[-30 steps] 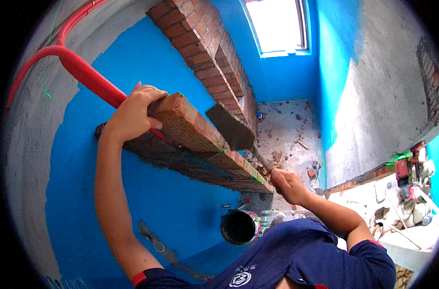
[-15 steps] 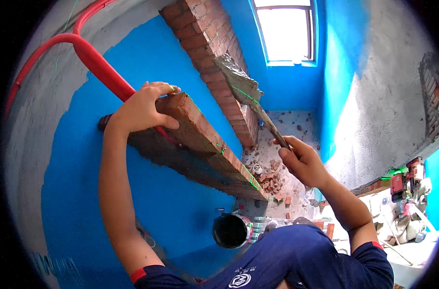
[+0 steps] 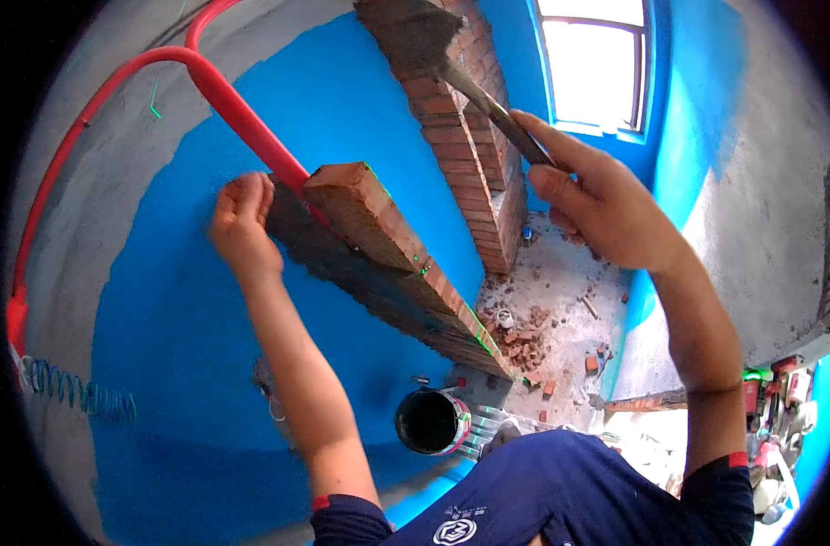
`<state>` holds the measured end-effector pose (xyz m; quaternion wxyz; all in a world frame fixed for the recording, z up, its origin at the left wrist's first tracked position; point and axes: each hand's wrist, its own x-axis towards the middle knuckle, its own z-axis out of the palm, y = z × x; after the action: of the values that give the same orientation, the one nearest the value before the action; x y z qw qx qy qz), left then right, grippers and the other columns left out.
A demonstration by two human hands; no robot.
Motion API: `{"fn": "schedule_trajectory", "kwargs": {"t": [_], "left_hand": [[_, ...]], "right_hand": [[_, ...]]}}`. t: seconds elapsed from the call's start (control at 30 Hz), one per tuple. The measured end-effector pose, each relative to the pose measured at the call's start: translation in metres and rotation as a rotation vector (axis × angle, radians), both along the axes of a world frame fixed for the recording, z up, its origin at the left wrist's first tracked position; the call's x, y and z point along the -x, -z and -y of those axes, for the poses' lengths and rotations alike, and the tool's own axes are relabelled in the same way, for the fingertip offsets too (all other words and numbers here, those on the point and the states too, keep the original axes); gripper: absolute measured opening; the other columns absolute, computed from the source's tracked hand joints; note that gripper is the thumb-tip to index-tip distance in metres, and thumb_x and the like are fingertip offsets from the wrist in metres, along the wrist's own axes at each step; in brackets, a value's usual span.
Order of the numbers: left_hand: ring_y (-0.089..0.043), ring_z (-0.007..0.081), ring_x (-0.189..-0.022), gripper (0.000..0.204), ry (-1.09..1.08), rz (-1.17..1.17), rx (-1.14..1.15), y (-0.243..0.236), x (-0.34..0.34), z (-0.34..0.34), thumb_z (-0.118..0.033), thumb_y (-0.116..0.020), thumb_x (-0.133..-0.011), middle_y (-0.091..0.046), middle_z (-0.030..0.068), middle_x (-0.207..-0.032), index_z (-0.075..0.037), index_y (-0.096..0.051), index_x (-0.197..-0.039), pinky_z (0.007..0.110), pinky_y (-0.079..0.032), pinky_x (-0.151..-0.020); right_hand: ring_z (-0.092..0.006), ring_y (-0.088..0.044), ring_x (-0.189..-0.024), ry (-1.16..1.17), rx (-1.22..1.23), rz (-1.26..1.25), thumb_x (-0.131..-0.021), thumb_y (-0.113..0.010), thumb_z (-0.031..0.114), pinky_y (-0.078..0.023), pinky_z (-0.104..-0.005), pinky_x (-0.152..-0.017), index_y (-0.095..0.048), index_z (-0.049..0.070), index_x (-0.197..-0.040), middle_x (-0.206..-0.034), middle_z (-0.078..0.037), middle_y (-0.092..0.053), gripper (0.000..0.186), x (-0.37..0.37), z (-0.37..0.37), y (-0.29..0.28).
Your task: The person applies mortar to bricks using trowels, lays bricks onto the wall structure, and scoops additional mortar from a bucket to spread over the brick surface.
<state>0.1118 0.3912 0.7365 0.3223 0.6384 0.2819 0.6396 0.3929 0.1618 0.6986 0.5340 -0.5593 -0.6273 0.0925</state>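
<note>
My right hand (image 3: 606, 196) grips the handle of a mortar-smeared trowel (image 3: 479, 96). Its grey blade is raised to the upper left, in front of the far brick pillar (image 3: 456, 164). Below it runs a narrow brick wall (image 3: 406, 246), topped near its upper end by a brick (image 3: 342, 187). My left hand (image 3: 244, 227) is off that brick, just left of it, beside the wall's grey, mortar-covered face. Its fingers are loosely bent and slightly blurred, and I see nothing in them.
A red pipe (image 3: 251, 118) curves down to the wall's top end. Near my body stands a bucket (image 3: 429, 423), dark inside. Broken bricks (image 3: 524, 350) litter the floor below. Blue painted walls and a window (image 3: 592, 68) lie beyond; tools and bags (image 3: 784, 409) are at the right.
My left hand has let go of the brick on the wall and moved down to its left. My right hand has lifted the trowel up and away. The whole view has shifted slightly.
</note>
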Motion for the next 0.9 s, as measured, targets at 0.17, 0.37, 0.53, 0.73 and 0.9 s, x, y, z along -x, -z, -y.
{"fn": "schedule_trajectory", "kwargs": {"t": [0.17,0.37,0.53,0.73,0.9], "left_hand": [[-0.054,0.0177,-0.107,0.060,0.017,-0.028,0.129,0.063,-0.003,0.013,-0.026,-0.072,-0.083,-0.057,0.0068,-0.115,-0.002,-0.044,-0.131,0.033,-0.039,-0.094],[-0.046,0.0242,-0.118,0.085,-0.023,-0.127,0.140,0.086,-0.026,0.011,-0.025,-0.081,-0.074,-0.048,0.0106,-0.128,-0.001,-0.031,-0.139,0.038,-0.035,-0.104],[-0.038,0.0288,-0.127,0.096,-0.044,-0.145,0.129,0.101,-0.051,0.020,-0.025,-0.082,-0.072,-0.042,0.0142,-0.136,-0.002,-0.022,-0.144,0.041,-0.029,-0.109],[-0.019,0.0440,-0.137,0.126,-0.262,-0.246,0.244,0.119,-0.094,0.035,-0.041,-0.080,-0.070,-0.004,0.0349,-0.147,0.013,0.009,-0.140,0.047,-0.025,-0.112],[-0.031,0.0434,-0.132,0.115,-0.560,-0.419,0.139,0.140,-0.114,0.021,-0.038,-0.074,-0.077,-0.021,0.0365,-0.142,0.016,0.007,-0.139,0.047,-0.027,-0.111]], "right_hand": [[-0.0024,-0.035,-0.043,-0.313,0.362,-0.419,-0.092,-0.054,0.012,-0.024,-0.0178,-0.033,-0.043,0.000,-0.134,-0.067,0.000,-0.046,0.046,-0.011,0.017,-0.050],[-0.0030,-0.046,-0.042,-0.761,0.372,-0.853,-0.092,-0.052,0.015,-0.035,-0.0159,-0.030,-0.052,-0.006,-0.108,-0.069,-0.004,-0.053,0.027,-0.015,0.002,-0.088],[-0.0047,-0.049,-0.038,-0.865,0.492,-0.886,-0.094,-0.048,0.020,-0.041,-0.0163,-0.029,-0.047,-0.013,-0.118,-0.071,-0.004,-0.057,0.040,-0.017,-0.006,-0.104],[-0.0095,-0.045,-0.041,-0.992,0.750,-0.934,-0.093,-0.044,0.016,-0.030,-0.0191,-0.029,-0.058,-0.004,-0.088,-0.064,-0.006,-0.058,0.024,-0.020,-0.030,-0.127],[-0.0114,-0.050,-0.042,-1.038,0.618,-0.860,-0.093,-0.045,0.016,-0.034,-0.0196,-0.029,-0.055,-0.006,-0.084,-0.062,-0.009,-0.058,0.025,-0.004,-0.036,-0.131]]}}
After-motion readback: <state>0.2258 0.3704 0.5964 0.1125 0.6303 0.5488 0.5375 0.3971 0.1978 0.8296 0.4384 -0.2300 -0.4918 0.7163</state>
